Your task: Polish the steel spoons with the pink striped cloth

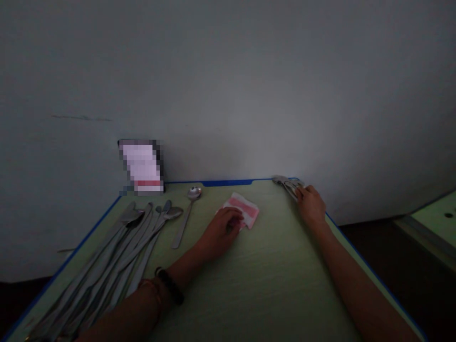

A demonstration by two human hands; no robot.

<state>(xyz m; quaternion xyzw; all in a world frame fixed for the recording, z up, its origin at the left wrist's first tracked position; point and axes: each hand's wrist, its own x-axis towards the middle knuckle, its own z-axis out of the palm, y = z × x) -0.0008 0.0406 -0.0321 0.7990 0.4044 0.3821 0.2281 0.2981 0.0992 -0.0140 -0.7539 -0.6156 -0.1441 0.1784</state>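
Observation:
My left hand (223, 232) rests on the near left part of a pink and white napkin (251, 211) that lies on the table. Its fingers are curled down onto the napkin, and the fingertips are partly hidden. At the far right corner my right hand (311, 205) is closed around the near end of a small bunch of metal cutlery (283, 181). The far ends of this bunch, which look like spoon heads, point away from me. A single metal spoon (184, 217) lies left of the napkin, bowl end away from me, touched by neither hand.
Many long metal spoons and other cutlery (103, 266) lie in a heap along the left side, partly behind my left forearm. A blurred phone-like screen (142, 166) leans against the wall (249, 85) at the back left. The green table (270, 285) has a blue edge.

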